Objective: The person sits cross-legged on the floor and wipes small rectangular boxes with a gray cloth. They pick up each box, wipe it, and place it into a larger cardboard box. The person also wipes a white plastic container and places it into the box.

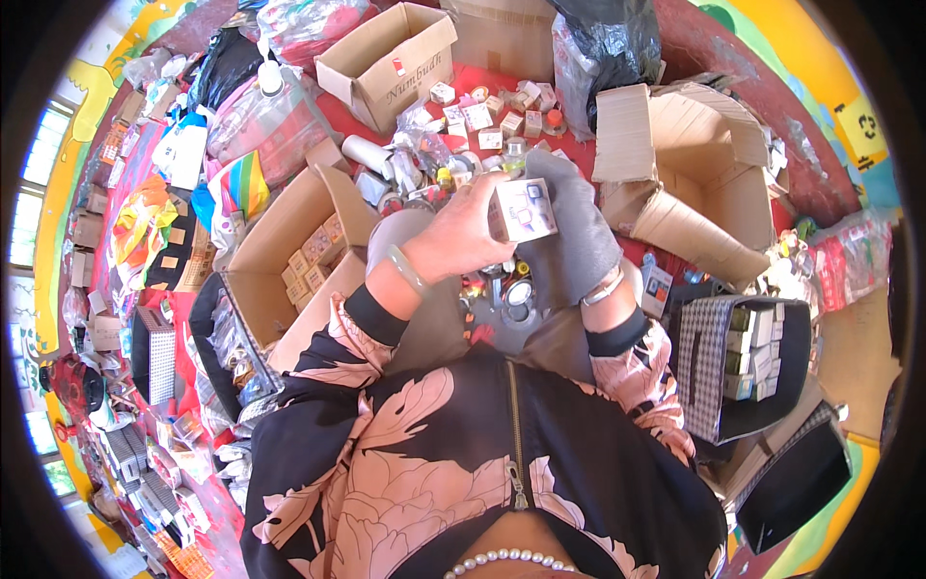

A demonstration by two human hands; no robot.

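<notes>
Cartons [623,130] stand open left and right, apparently for easy reach; between them, a gloved right hand [585,236], finger grip unclear, and bare left hand [466,228] seemingly steady a small printed box [526,211] from opposite sides, left fingers clamped on it.

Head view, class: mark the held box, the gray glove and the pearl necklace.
Held box [528,209]: head view, printed face.
Gray glove [588,236]: head view, its middle.
Pearl necklace [514,554]: head view, middle beads.
</notes>
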